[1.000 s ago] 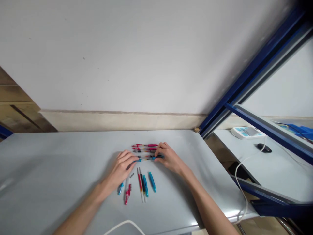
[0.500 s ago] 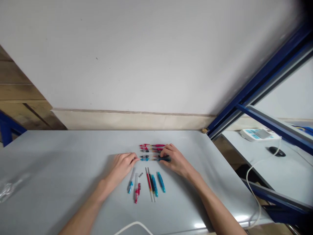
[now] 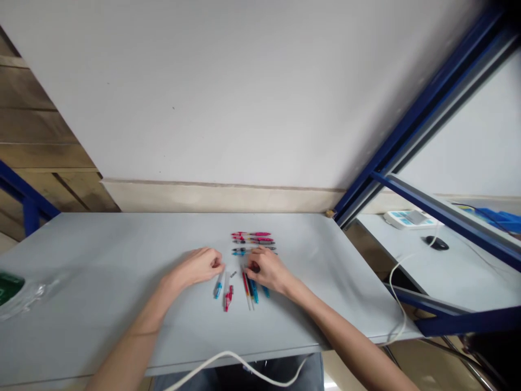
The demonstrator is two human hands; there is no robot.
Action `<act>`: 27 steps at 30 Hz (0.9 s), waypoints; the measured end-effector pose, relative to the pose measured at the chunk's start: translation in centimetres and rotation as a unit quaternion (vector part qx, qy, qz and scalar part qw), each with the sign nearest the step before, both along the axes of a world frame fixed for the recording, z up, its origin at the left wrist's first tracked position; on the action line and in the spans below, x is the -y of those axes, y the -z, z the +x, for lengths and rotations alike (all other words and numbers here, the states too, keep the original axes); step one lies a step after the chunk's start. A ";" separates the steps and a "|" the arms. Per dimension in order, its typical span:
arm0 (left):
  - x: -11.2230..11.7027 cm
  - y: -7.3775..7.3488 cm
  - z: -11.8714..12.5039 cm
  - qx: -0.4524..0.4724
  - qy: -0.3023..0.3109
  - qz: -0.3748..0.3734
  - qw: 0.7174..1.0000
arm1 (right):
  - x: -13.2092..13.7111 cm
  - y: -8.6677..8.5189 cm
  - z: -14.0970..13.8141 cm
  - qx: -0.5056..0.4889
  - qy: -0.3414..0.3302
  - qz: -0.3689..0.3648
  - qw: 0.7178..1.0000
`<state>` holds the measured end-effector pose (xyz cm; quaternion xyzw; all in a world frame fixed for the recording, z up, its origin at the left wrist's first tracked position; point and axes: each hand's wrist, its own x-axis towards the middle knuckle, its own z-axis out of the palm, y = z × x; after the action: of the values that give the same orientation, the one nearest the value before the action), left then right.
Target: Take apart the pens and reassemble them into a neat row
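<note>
Several assembled red and blue pens (image 3: 252, 242) lie in a neat row on the grey table (image 3: 101, 260). Nearer to me lie loose pen parts: a blue piece (image 3: 218, 289), a red piece (image 3: 228, 297), thin refills (image 3: 246, 289) and a blue barrel (image 3: 254, 292). My left hand (image 3: 195, 267) rests on the table just left of the parts, fingers curled in with nothing seen in them. My right hand (image 3: 267, 273) lies over the far ends of the refills and blue barrels, fingertips bent down and pinching there. What they grip is hidden.
A white cable (image 3: 228, 358) crosses the table's near edge. Clear plastic wrap and a green item (image 3: 12, 290) lie at the far left. A blue metal frame (image 3: 415, 190) stands on the right, with a second table holding a white device (image 3: 411, 218) and a black mouse (image 3: 436, 243).
Both hands have let go of the blue pen at the row and drawn back toward me; the right hand now sits on the loose refills. The view has shifted slightly.
</note>
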<state>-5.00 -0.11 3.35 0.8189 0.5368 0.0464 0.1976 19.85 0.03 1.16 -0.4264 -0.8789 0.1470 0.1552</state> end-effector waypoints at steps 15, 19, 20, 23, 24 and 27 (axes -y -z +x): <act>0.6 1.0 2.2 -0.132 0.009 0.124 0.984 | -1.1 0.8 -2.3 0.091 0.034 0.032 0.995; 0.3 1.3 2.3 -0.141 0.003 0.145 0.979 | -1.5 0.3 -1.5 -0.010 0.057 -0.002 0.998; 0.2 1.3 2.4 -0.137 -0.001 0.147 0.980 | -1.7 0.2 -1.2 -0.069 0.064 -0.024 0.995; -0.1 1.4 2.4 -0.090 -0.006 0.150 0.985 | -2.2 -0.2 -0.3 -0.265 0.087 -0.115 0.953; -0.2 1.5 2.3 -0.061 -0.002 0.154 0.986 | -2.4 -0.3 0.0 -0.318 0.099 -0.145 0.932; -0.4 2.2 2.2 0.041 0.023 0.177 0.983 | -3.0 -0.5 0.6 -0.426 0.146 -0.222 0.865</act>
<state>-2.82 0.32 1.20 0.8503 0.4931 0.1693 0.0724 20.41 3.01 1.71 -0.4689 -0.5991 0.4813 0.4354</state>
